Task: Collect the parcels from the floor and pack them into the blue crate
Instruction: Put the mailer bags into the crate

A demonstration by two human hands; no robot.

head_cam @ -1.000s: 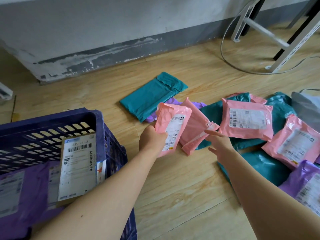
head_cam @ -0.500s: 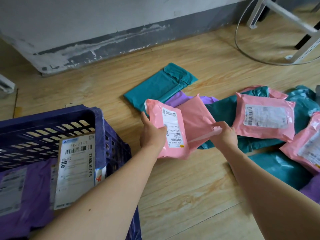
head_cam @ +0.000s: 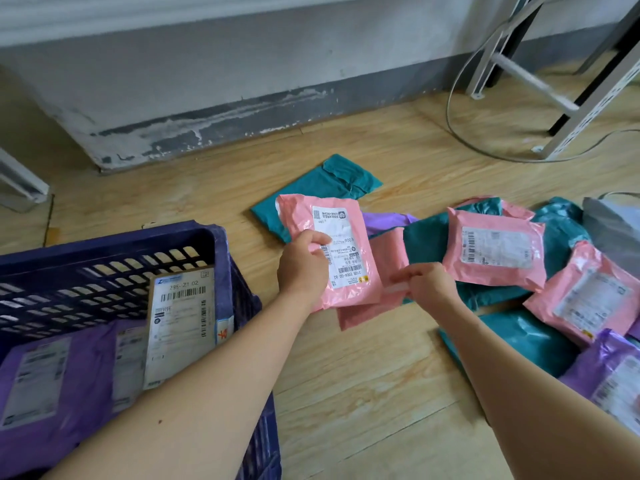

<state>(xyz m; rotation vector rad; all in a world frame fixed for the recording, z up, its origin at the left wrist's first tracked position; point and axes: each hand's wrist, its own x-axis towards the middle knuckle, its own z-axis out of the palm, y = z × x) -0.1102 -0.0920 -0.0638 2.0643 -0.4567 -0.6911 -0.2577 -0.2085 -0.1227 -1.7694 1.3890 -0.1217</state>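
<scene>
**A:** What is looking risky here, starting with the big things?

**B:** The heap of parcels [head_cam: 512, 344] is lying loosely overlapped on the floor [head_cam: 346, 393], to the right of the blue crate [head_cam: 104, 245]. The plain pink parcel [head_cam: 367, 308] is touching a teal one at the heap's edge, so I am judging that pulling it could drag its neighbours along.

**A:** And the hands?

**B:** The left hand [head_cam: 303, 268] is gripping the labelled pink parcel [head_cam: 343, 251] by one side, thumb lying across the label and fingers curled behind. The film is looking slick, so the parcel could be sliding out on the way over. The right hand [head_cam: 429, 284] is pinching only the pale flap strip of the plain pink parcel. That strip could be peeling or slipping once it is carrying the weight. I cannot tell whether that parcel is off the floor yet.

**A:** What is the crate holding?

**B:** A large purple parcel [head_cam: 69, 368] is lying flat across the bottom. A labelled carton [head_cam: 180, 323] is standing on end against the wall nearest the hands. Something small with a red mark is sticking up beside the carton, too hidden to name.

**A:** Any trouble there?

**B:** The left forearm is crossing the crate's corner, right by that carton. Swinging in carelessly could be tipping it over.
</scene>
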